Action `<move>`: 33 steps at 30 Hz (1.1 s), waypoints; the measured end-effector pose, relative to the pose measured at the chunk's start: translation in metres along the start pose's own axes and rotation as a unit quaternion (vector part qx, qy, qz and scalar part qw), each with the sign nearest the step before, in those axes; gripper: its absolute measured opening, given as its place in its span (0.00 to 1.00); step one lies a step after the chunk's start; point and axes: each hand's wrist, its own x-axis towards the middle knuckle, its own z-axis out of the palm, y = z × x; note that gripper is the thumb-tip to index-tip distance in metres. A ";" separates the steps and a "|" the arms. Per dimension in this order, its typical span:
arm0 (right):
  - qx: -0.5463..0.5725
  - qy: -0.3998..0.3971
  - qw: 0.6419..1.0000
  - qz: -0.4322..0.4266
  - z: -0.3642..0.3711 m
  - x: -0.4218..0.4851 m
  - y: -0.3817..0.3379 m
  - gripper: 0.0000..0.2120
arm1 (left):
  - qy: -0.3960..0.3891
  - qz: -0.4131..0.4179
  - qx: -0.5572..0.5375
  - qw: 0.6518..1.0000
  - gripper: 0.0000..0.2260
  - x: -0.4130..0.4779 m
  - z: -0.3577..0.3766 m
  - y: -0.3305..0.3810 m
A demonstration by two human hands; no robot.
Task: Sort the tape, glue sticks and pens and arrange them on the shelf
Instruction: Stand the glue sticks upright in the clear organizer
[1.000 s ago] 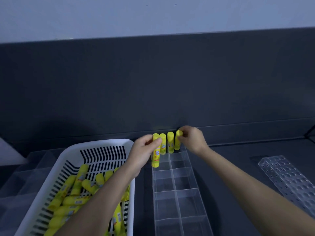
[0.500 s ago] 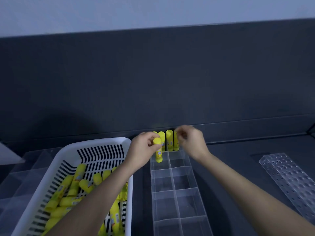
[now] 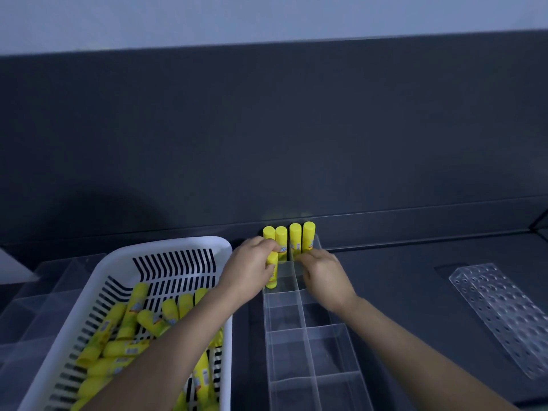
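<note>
Grey-black counter [image 3: 400, 277] runs across the view below a dark back panel [image 3: 267, 129], with a pale wall [image 3: 267, 16] above it; the light is dim. At near left stands a white slotted basket [image 3: 166, 247] with a heap of loose sticks [image 3: 130, 310], all yellow, lying in it. Left of the basket are clear trays [image 3: 44, 292]. At far right a clear rack [image 3: 498, 315] full of round holes lies flat. In the middle a clear organizer [image 3: 311, 351] with two columns of cells reaches from near to far. Its far row holds four sticks [image 3: 295, 238] upright, two to each cell, against the back panel.

Half a second ago the left hand [image 3: 249, 271] held its glue stick [image 3: 272, 271] high, level with the far row. Now the stick sits lower, down in the left cell of the second row, upright and just near of the far left pair. The right hand [image 3: 323, 277] was up at the tops of the far right pair. Now it is nearer and lower, at the right cell of the second row, and blurred.

The left fingers [image 3: 261, 247] curl round the top half of the glue stick, whose lower end shows below the hand, inside the cell wall. The right fingers [image 3: 305, 258] are bent downward over the edge of the cell, just near of the right pair. Whether they hold or touch anything I cannot tell through the blur. Both forearms reach in from the near edge, the left one crossing over the basket.
</note>
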 end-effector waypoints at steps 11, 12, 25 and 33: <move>0.060 -0.003 0.998 0.025 -0.009 -0.003 -0.005 0.19 | 0.017 -0.011 -0.009 1.000 0.22 -0.016 -0.022 -0.015; 0.088 0.008 0.995 0.045 -0.012 -0.002 -0.007 0.19 | 0.023 -0.010 -0.011 1.000 0.21 -0.020 -0.028 -0.018; 0.187 0.050 0.981 -0.020 -0.018 0.017 -0.107 0.14 | -0.270 -0.213 0.053 0.938 0.34 -0.085 -0.088 -0.111; 0.186 -0.064 0.978 -0.068 0.006 0.019 -0.160 0.15 | -0.197 -0.323 0.118 0.918 0.22 -0.101 -0.092 -0.118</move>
